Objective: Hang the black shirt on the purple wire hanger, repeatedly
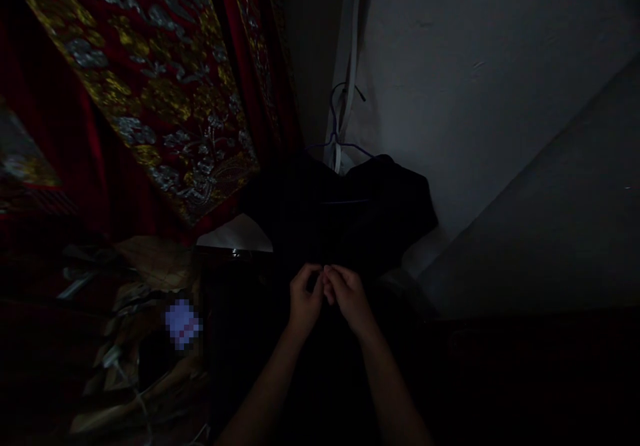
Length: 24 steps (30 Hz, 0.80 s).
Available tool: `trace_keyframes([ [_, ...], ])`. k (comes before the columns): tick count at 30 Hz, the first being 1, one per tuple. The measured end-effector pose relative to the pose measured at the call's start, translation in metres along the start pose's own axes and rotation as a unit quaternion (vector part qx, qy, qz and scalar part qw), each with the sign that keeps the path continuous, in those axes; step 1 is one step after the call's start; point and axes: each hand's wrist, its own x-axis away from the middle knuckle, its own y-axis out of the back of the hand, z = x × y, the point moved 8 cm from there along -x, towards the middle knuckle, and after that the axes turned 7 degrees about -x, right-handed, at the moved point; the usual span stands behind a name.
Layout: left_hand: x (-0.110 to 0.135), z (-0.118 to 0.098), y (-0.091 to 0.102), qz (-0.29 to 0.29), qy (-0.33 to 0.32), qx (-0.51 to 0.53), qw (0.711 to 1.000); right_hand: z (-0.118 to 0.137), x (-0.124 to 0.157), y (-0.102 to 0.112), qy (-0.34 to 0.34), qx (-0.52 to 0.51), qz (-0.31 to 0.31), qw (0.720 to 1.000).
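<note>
A black short-sleeved garment hangs by a thin blue hanger against the wall. At its lower front, my left hand and my right hand meet, fingertips nearly touching. Each hand is closed in a pinch on what looks like the garment's front. The exact part between the fingers is too dark and small to make out.
A red cloth with gold and silver embroidery hangs at the left. Below it lies a clutter of papers and bags with a white cable and a blurred pale item. A grey wall rises at the right.
</note>
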Motion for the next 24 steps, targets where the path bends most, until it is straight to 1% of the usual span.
trace_keyframes([
  [2, -0.004, -0.003, -0.001, 0.002, -0.016, -0.018, 1.0, 0.014, -0.011, 0.003, -0.003, -0.033, -0.012, 0.999],
  [4, -0.008, -0.002, -0.002, 0.006, -0.027, -0.034, 0.999, 0.039, -0.029, 0.008, 0.012, -0.074, -0.035, 0.997],
  [6, -0.01, 0.003, -0.005, 0.017, -0.036, -0.05, 0.998, 0.074, -0.049, 0.013, 0.045, -0.116, -0.055, 0.991],
  [9, -0.016, 0.014, -0.01, 0.04, -0.044, -0.069, 0.996, 0.131, -0.073, 0.013, 0.107, -0.146, -0.064, 0.981],
  [11, -0.025, 0.018, -0.011, 0.058, -0.053, -0.079, 0.994, 0.16, -0.079, 0.011, 0.148, -0.15, -0.071, 0.975],
  [12, -0.03, 0.018, -0.012, 0.07, -0.059, -0.082, 0.992, 0.17, -0.078, 0.009, 0.166, -0.145, -0.073, 0.973],
  [14, -0.043, 0.01, -0.012, 0.098, -0.075, -0.084, 0.989, 0.181, -0.072, 0.005, 0.192, -0.12, -0.065, 0.972],
  [16, -0.058, -0.009, -0.01, 0.121, -0.092, -0.08, 0.985, 0.181, -0.065, 0.0, 0.205, -0.085, -0.039, 0.974],
  [17, -0.066, -0.025, -0.005, 0.119, -0.107, -0.076, 0.984, 0.178, -0.062, -0.002, 0.207, -0.07, -0.025, 0.976],
  [18, -0.074, -0.044, 0.001, 0.106, -0.125, -0.07, 0.984, 0.176, -0.06, -0.004, 0.206, -0.056, -0.013, 0.977],
  [19, -0.082, -0.067, 0.011, 0.07, -0.155, -0.063, 0.984, 0.174, -0.058, -0.004, 0.206, -0.043, -0.004, 0.978],
  [20, -0.089, -0.093, 0.021, 0.03, -0.197, -0.056, 0.978, 0.174, -0.057, -0.004, 0.207, -0.032, 0.0, 0.978],
  [21, -0.096, -0.119, 0.031, -0.011, -0.245, -0.054, 0.968, 0.175, -0.056, -0.004, 0.211, -0.023, 0.003, 0.977],
  [23, -0.109, -0.161, 0.038, -0.03, -0.314, -0.076, 0.946, 0.182, -0.053, -0.005, 0.226, -0.006, 0.007, 0.974],
  [24, -0.115, -0.177, 0.038, -0.026, -0.342, -0.094, 0.935, 0.186, -0.052, -0.005, 0.236, 0.002, 0.009, 0.972],
])
